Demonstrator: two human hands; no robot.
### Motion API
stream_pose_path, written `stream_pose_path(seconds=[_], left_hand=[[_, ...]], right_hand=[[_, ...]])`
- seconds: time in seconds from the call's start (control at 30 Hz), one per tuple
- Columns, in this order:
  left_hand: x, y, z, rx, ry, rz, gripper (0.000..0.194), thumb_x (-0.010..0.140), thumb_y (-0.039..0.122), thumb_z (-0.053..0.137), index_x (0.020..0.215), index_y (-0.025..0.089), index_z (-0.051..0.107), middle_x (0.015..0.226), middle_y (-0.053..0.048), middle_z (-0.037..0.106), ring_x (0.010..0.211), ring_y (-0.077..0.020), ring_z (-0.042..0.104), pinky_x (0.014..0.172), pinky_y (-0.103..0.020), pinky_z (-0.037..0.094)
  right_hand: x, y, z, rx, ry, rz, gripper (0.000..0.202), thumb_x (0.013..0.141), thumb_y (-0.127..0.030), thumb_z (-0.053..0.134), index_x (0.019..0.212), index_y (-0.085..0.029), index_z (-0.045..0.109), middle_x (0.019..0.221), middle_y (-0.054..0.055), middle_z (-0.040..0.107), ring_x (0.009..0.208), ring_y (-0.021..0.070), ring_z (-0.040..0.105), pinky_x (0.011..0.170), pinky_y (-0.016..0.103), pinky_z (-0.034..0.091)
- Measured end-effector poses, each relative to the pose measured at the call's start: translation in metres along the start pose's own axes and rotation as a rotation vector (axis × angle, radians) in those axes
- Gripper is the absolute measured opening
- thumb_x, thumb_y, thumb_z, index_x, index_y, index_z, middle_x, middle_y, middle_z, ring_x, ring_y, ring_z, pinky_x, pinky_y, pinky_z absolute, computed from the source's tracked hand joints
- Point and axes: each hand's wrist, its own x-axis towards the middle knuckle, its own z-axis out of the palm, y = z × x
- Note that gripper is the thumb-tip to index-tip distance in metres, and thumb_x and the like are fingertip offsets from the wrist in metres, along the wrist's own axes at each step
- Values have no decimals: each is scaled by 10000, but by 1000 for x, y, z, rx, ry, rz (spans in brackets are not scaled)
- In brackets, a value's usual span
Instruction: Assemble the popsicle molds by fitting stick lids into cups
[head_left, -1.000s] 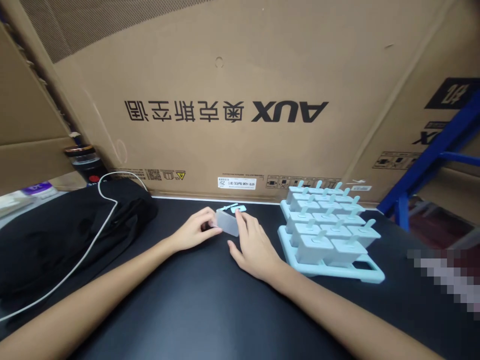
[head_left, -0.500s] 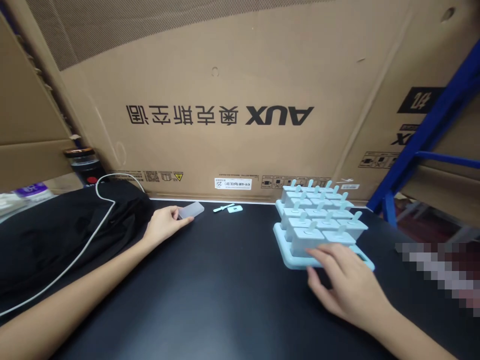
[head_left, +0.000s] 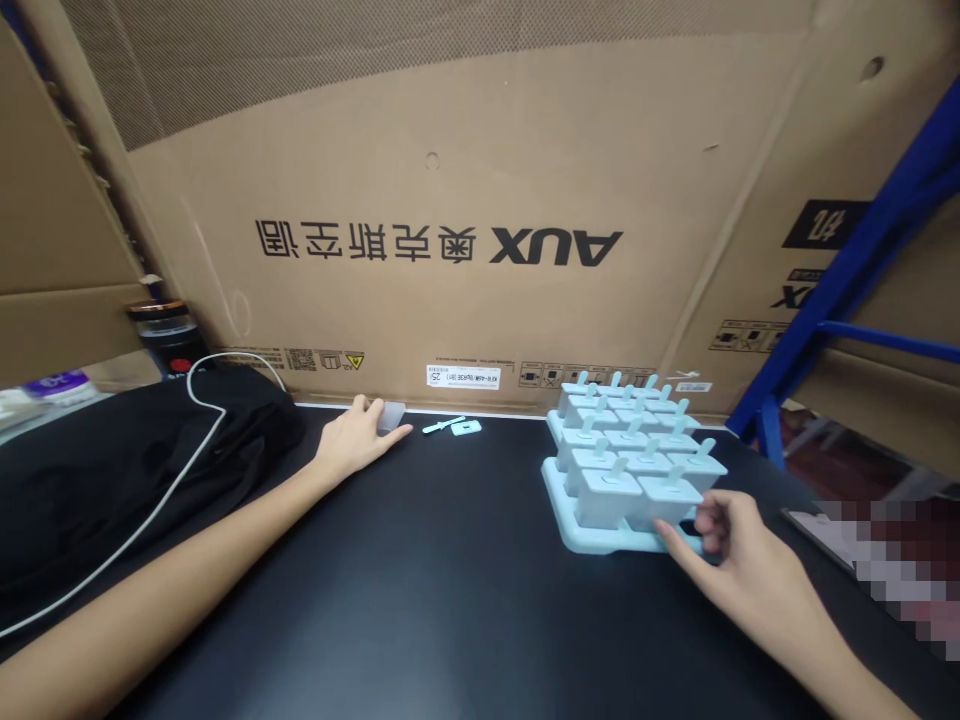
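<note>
My left hand (head_left: 356,440) is at the back left of the black table, thumb and fingers around a small translucent ice pop mold cup (head_left: 392,415), partly hidden by the hand. To its right lie a light blue stick (head_left: 442,426) and a light blue rectangular lid with a slot (head_left: 466,428). My right hand (head_left: 750,560) has its thumb against the front wall of an ice pop mold (head_left: 667,502), fingers curled at its right side. That mold stands at the front right corner of a light blue tray (head_left: 600,541) with several lidded molds, sticks pointing up.
A large cardboard box (head_left: 450,320) walls off the table's back. Black cloth (head_left: 150,450) with a white cable (head_left: 199,440) over it lies at left, near a dark jar (head_left: 169,335). A blue metal frame (head_left: 832,290) stands at right.
My right hand has moved right, from the front of the tray to the front right mold's side. My left hand has shifted slightly right over the translucent cup, which now shows less.
</note>
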Motion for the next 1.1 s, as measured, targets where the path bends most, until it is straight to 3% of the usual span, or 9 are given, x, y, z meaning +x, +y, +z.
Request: stream_pose_path(seconds=[0.13,0.3,0.67,0.77,0.87,0.97,1.1], left_hand=[[-3,0,2,25,71,65,532,916,698,343,1041,222,544,1088,-94,551,904,-288,651,684,-376,501],[-4,1,6,33,126,166,417,914,612,426,1022,222,529,1085,-89,571,969,-280,626,700,-367,502],[-5,1,6,11,164,235,386,924,531,465,1117,211,559,1197,-108,601,1146,-298,559,870,-413,513],[-10,15,2,25,217,314,439,930,511,476,1225,196,561,1309,-135,569,1255,-319,494,1042,-447,434],[-12,42,1,-54,156,448,452,958,490,458,1320,236,551,1415,-101,531,1328,-292,460,1124,-441,375],[-6,71,7,-150,97,556,444,972,462,458,1363,277,556,1498,-66,484,1368,-288,448,1134,-459,377],[8,88,20,-266,48,557,336,948,395,494,1187,267,693,1382,-64,606,1247,-307,571,1050,-475,463]], right_hand=[[4,-13,-5,-179,-160,74,550,764,-787,518,736,-248,413,714,9,592,625,201,592,566,317,415],[16,-37,-13,-301,-286,234,587,725,-835,492,686,-250,478,716,64,652,726,300,660,586,361,424],[17,-31,0,-358,-272,227,544,743,-768,493,570,-252,475,638,104,644,734,358,685,589,379,418],[19,-31,0,-335,-249,211,545,738,-771,495,551,-261,448,590,99,623,678,347,676,564,375,407],[21,-33,1,-307,-201,196,543,734,-777,495,557,-270,415,552,84,603,606,325,657,531,364,394],[22,-30,2,-276,-153,198,544,722,-787,504,560,-277,404,523,77,585,558,312,633,509,362,390],[23,-22,-4,-160,-81,189,525,728,-770,495,566,-277,414,515,73,561,536,289,601,522,372,398]])
